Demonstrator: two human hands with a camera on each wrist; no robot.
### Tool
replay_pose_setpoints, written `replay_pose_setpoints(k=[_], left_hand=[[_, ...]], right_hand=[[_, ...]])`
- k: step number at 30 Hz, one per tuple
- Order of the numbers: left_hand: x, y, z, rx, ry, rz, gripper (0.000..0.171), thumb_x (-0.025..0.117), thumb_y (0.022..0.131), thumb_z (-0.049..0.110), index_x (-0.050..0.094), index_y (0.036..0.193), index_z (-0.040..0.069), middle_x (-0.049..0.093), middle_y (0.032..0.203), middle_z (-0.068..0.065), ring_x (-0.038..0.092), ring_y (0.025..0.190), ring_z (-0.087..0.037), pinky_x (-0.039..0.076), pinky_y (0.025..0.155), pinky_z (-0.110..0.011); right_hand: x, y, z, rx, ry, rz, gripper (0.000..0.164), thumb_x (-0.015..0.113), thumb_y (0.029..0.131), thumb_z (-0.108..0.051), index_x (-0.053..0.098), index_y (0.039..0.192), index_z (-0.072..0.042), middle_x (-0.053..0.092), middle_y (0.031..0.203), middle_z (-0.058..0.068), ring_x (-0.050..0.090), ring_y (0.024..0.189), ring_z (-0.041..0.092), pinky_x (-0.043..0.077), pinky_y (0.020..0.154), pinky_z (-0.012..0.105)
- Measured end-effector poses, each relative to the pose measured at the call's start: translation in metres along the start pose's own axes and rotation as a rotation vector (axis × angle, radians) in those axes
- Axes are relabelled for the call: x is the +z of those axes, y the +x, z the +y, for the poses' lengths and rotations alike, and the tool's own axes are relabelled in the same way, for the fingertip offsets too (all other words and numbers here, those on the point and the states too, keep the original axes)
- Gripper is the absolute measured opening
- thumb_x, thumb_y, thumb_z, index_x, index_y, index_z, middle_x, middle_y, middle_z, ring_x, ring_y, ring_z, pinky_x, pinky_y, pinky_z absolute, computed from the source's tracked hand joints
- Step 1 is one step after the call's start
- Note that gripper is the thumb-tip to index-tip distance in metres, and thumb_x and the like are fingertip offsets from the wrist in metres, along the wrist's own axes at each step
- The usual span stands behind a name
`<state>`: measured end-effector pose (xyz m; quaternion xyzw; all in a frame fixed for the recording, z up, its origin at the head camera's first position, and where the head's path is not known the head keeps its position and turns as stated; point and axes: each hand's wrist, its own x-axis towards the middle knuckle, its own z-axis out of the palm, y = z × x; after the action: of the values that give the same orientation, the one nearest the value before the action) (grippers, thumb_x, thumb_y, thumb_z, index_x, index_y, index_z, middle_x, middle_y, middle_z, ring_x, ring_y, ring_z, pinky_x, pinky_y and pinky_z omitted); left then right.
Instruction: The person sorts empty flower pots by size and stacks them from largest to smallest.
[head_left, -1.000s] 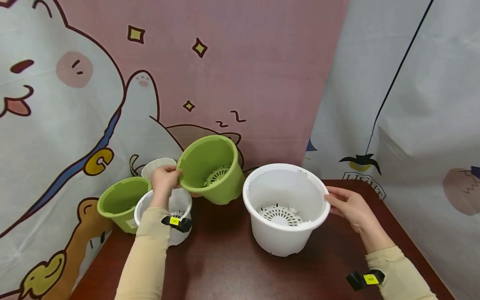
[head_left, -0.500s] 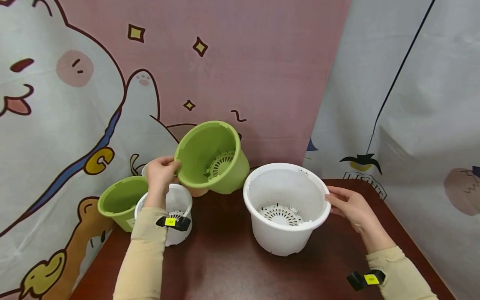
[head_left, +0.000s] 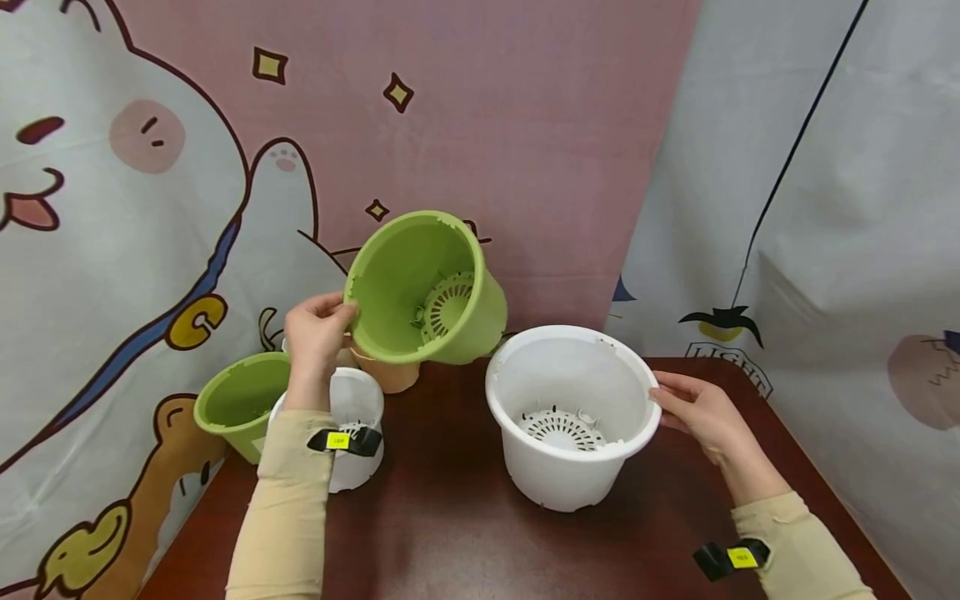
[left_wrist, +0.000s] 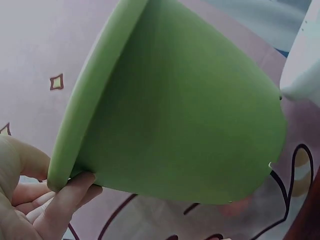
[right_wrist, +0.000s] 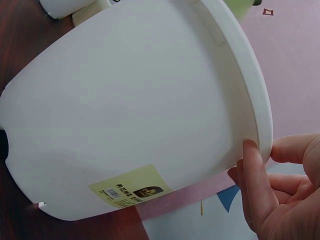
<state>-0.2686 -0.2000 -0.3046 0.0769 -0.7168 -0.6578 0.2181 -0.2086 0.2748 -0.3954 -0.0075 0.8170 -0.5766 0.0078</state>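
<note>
My left hand [head_left: 313, 337] pinches the rim of a green plastic flowerpot [head_left: 427, 292] at its left side. The pot hangs in the air, tilted so its slotted bottom shows; the left wrist view shows its smooth outer wall [left_wrist: 185, 110], thumb on one side of the rim and fingers on the other. On the right, my right hand [head_left: 693, 408] pinches the rim of a larger white flowerpot [head_left: 558, 475]. That pot has a slotted bottom and looks slightly raised or resting on the table; I cannot tell which. A yellow-green label [right_wrist: 131, 187] shows on its outside.
At the left of the dark red-brown table [head_left: 450, 542] stand another green pot [head_left: 242, 396] and a smaller white pot [head_left: 358, 462], partly behind my left arm. A tan pot [head_left: 390, 375] is behind the lifted one. A printed cloth [head_left: 540, 167] hangs behind the table.
My left hand has lifted the green flowerpot higher, tilting it more and uncovering the tan pot behind. The right hand and the white flowerpot have stayed in place.
</note>
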Motion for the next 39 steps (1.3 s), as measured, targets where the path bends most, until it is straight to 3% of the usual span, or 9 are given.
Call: replay_pose_setpoints(k=[10, 20, 29, 36, 39], left_hand=[[0.012, -0.008, 0.022, 0.059, -0.086, -0.086, 0.03, 0.066, 0.087, -0.002, 0.067, 0.116, -0.011, 0.067, 0.072, 0.004, 0.064, 0.054, -0.009, 0.055, 0.049, -0.026], [0.039, -0.024, 0.041, 0.145, -0.071, -0.212, 0.026, 0.066, 0.087, -0.004, 0.069, 0.113, -0.009, 0.069, 0.077, -0.003, 0.066, 0.056, -0.011, 0.056, 0.049, -0.029], [0.064, -0.035, 0.053, 0.228, 0.066, -0.294, 0.024, 0.071, 0.086, 0.003, 0.073, 0.109, -0.003, 0.073, 0.089, -0.018, 0.066, 0.061, -0.009, 0.055, 0.048, -0.026], [0.082, -0.044, 0.058, 0.235, 0.128, -0.374, 0.025, 0.071, 0.086, 0.005, 0.073, 0.111, -0.001, 0.073, 0.093, -0.018, 0.07, 0.069, -0.016, 0.058, 0.052, -0.035], [0.087, -0.047, 0.058, 0.231, 0.156, -0.409, 0.025, 0.071, 0.087, 0.006, 0.073, 0.111, 0.0, 0.073, 0.094, -0.016, 0.07, 0.069, -0.018, 0.058, 0.053, -0.034]], right_hand=[[0.0, 0.001, 0.001, 0.003, 0.009, -0.009, 0.061, 0.063, 0.099, -0.024, 0.041, 0.142, 0.013, 0.056, 0.13, 0.03, 0.067, 0.086, 0.005, 0.057, 0.078, 0.03], [-0.001, 0.001, 0.003, -0.002, -0.011, -0.003, 0.061, 0.063, 0.099, -0.025, 0.042, 0.142, 0.012, 0.056, 0.13, 0.03, 0.067, 0.086, 0.005, 0.057, 0.076, 0.028], [-0.001, 0.001, 0.0, 0.0, -0.004, 0.002, 0.06, 0.063, 0.098, -0.024, 0.043, 0.141, 0.013, 0.058, 0.128, 0.028, 0.066, 0.086, 0.005, 0.058, 0.077, 0.03], [-0.002, 0.0, 0.0, -0.015, 0.029, -0.008, 0.059, 0.063, 0.099, -0.022, 0.042, 0.14, 0.015, 0.058, 0.127, 0.028, 0.066, 0.087, 0.003, 0.057, 0.077, 0.029], [-0.002, 0.0, 0.0, -0.021, 0.034, -0.013, 0.059, 0.063, 0.099, -0.021, 0.042, 0.141, 0.015, 0.057, 0.128, 0.029, 0.066, 0.088, 0.003, 0.057, 0.078, 0.028]])
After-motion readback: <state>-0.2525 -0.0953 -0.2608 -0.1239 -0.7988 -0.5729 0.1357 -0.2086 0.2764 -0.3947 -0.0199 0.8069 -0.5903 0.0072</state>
